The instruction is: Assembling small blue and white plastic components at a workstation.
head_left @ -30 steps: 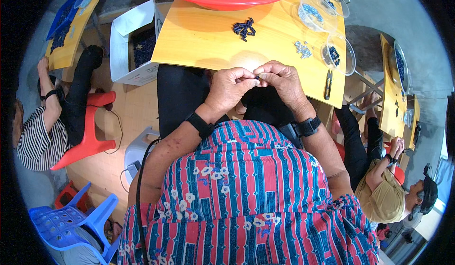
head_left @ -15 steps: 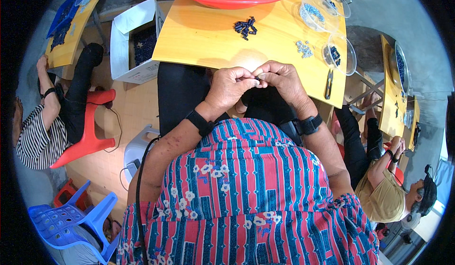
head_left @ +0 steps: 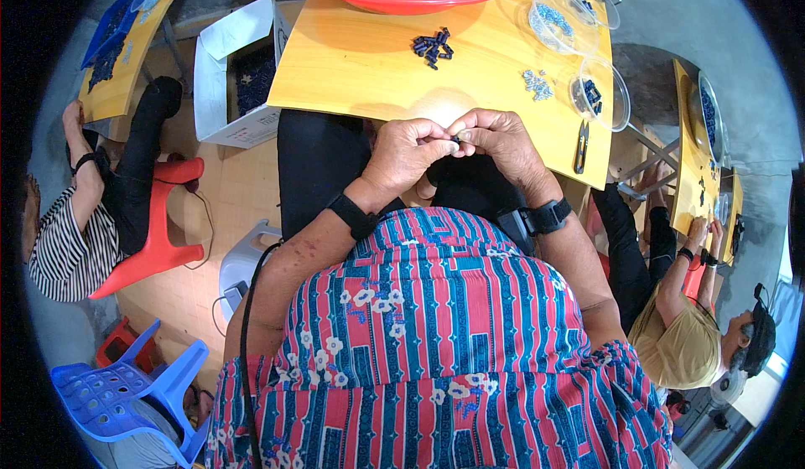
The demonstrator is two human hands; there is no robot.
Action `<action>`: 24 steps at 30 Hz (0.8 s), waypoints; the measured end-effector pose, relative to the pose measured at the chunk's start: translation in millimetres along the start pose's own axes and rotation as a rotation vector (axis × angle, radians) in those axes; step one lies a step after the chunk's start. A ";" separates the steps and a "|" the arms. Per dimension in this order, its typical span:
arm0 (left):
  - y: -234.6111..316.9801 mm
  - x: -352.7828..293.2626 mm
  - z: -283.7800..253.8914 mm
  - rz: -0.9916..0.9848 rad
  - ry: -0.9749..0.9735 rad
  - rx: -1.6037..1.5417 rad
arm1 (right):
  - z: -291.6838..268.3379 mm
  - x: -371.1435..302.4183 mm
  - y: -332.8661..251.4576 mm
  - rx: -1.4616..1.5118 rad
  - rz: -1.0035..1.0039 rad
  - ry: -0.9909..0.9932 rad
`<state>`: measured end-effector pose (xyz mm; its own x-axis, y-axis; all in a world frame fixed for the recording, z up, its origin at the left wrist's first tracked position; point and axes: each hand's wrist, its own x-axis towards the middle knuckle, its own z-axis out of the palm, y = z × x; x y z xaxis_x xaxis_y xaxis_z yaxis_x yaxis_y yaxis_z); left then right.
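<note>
My left hand [head_left: 402,155] and my right hand [head_left: 503,144] meet just off the near edge of the yellow table [head_left: 352,67], above my lap. Both are closed in a pinch on a small dark piece [head_left: 455,139], mostly hidden by the fingertips. It looks like the short dark blue cylindrical pieces [head_left: 433,47] heaped on the tabletop beyond my hands. To their right lies a scatter of small silvery metal parts [head_left: 537,85]. Black thread snips [head_left: 581,148] rest by the table's right edge.
At the far edge stands a red basin [head_left: 402,1] full of dark pieces. Clear plastic tubs [head_left: 621,92] line the right side. A white carton [head_left: 210,92] holds more pieces at left. Two people sit nearby, one on a red stool [head_left: 172,234]; a blue chair [head_left: 126,385] stands lower left.
My hands keep their pinch in nearly the same place, with only slight finger movement. At right, the other person's hands have moved apart and reach farther over their table.
</note>
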<state>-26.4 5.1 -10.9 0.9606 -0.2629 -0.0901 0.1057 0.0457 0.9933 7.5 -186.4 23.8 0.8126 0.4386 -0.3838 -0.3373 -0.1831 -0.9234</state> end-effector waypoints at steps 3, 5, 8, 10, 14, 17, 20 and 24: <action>-2.9 0.0 0.1 -0.014 -0.015 -0.025 | -0.3 0.5 3.8 0.036 0.002 0.016; -5.8 0.4 0.2 -0.020 -0.021 -0.045 | 0.1 -0.5 5.0 0.113 -0.004 0.021; -6.8 1.3 0.3 -0.024 -0.035 -0.081 | 0.1 -0.7 6.9 0.118 -0.024 0.034; -6.7 1.1 0.4 -0.041 -0.044 -0.138 | 1.3 -1.9 3.8 0.070 -0.033 0.032; -7.4 2.1 0.1 -0.033 -0.027 -0.065 | 3.5 -3.4 0.8 0.016 -0.078 0.044; -11.0 4.2 -1.1 -0.011 -0.036 -0.037 | 1.5 -1.1 1.1 -0.050 -0.094 0.036; -9.0 3.1 -1.1 -0.015 -0.023 0.003 | 2.9 -0.9 0.5 -0.054 -0.090 0.042; -12.2 3.3 -1.8 -0.029 -0.018 0.037 | 3.8 -0.3 2.6 -0.015 -0.057 0.028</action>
<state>-24.0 5.4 -23.4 0.9524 -0.2810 -0.1181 0.1238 0.0026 0.9923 4.5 -183.6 21.5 0.8433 0.4240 -0.3302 -0.2831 -0.1717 -0.9436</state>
